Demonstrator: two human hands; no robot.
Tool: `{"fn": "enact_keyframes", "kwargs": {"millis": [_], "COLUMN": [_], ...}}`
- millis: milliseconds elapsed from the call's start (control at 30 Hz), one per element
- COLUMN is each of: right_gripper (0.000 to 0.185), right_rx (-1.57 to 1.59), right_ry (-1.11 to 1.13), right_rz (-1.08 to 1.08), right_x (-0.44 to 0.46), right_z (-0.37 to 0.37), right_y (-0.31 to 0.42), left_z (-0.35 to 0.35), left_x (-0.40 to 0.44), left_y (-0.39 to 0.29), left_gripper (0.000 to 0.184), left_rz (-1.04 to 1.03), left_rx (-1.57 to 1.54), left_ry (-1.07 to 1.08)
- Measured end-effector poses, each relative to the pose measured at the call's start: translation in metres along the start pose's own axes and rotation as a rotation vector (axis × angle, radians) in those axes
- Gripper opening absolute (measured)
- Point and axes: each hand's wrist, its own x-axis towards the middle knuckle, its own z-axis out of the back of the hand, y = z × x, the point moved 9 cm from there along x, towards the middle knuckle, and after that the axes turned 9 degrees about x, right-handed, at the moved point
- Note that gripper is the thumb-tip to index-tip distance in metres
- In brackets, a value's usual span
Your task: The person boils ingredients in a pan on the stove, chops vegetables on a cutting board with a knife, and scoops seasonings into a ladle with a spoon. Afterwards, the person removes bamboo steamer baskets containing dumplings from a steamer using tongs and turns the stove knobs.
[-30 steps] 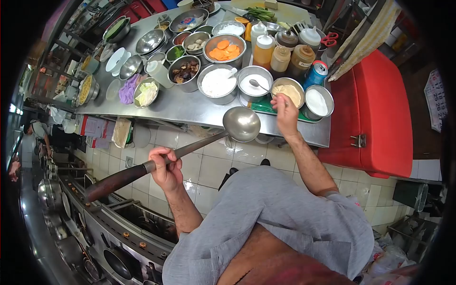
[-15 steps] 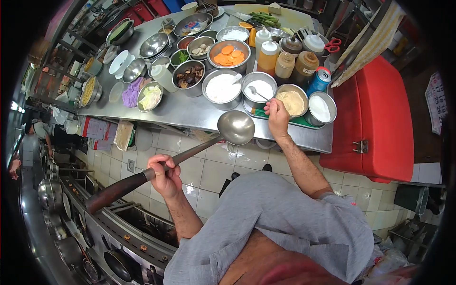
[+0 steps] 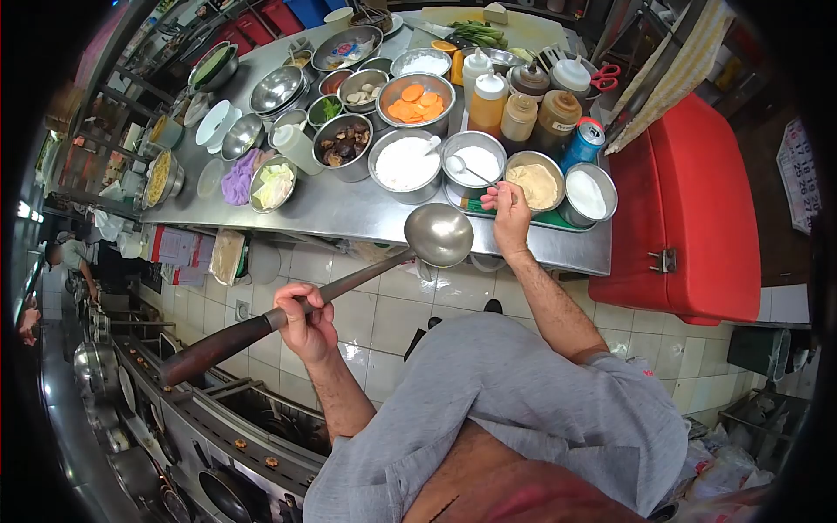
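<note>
My left hand (image 3: 307,324) is closed round the shaft of a long ladle (image 3: 438,235), its bowl empty and held over the floor by the counter edge. Between the fingers of my right hand (image 3: 510,213) is a small metal spoon (image 3: 478,175); its tip, heaped with white, is over a steel bowl of white powder (image 3: 472,155). Just right of that stand a bowl of tan powder (image 3: 534,182) and another bowl of white grains (image 3: 586,194). On the left is a larger bowl of white powder (image 3: 405,163) with a white scoop.
Squeeze bottles (image 3: 486,102) and a blue can (image 3: 583,146) stand behind the bowls. Carrot slices (image 3: 416,104), mushrooms (image 3: 343,145) and cabbage (image 3: 275,185) lie in bowls. A red box (image 3: 676,218) is at right, a stove (image 3: 240,443) at lower left. Another person (image 3: 74,253) is far left.
My right hand has shifted left from above the tan powder. The spoon's tip, dark earlier, now carries white. My left hand still holds the ladle, nearly unmoved.
</note>
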Motion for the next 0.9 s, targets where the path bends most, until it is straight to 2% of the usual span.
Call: {"fn": "enact_keyframes", "kwargs": {"millis": [33,100,233,433,500,900], "right_gripper": [0.022,0.021,0.019,0.020,0.020,0.021], "right_rx": [0.000,-0.185,-0.277,-0.262,-0.167,-0.025], "right_ry": [-0.002,0.074,0.071,0.075,0.043,0.016], "right_rz": [0.002,0.154,0.234,0.114,0.040,-0.073], "right_x": [0.000,-0.001,0.000,0.001,0.000,0.000], "right_z": [0.001,-0.006,-0.005,-0.008,-0.008,-0.005], "right_y": [0.003,0.021,0.033,0.008,0.001,-0.008], "left_z": [-0.001,-0.003,-0.004,-0.006,-0.006,-0.008], "left_x": [0.001,0.002,0.004,0.006,0.006,0.009], "left_y": [-0.001,-0.001,-0.001,0.000,0.000,0.000], "left_gripper": [0.037,0.037,0.037,0.037,0.036,0.037], "left_rz": [-0.005,-0.008,-0.011,-0.003,-0.003,0.015], "left_rx": [0.004,0.009,0.013,0.007,0.008,0.010], "left_ry": [0.009,0.019,0.025,0.034,0.037,0.044]}}
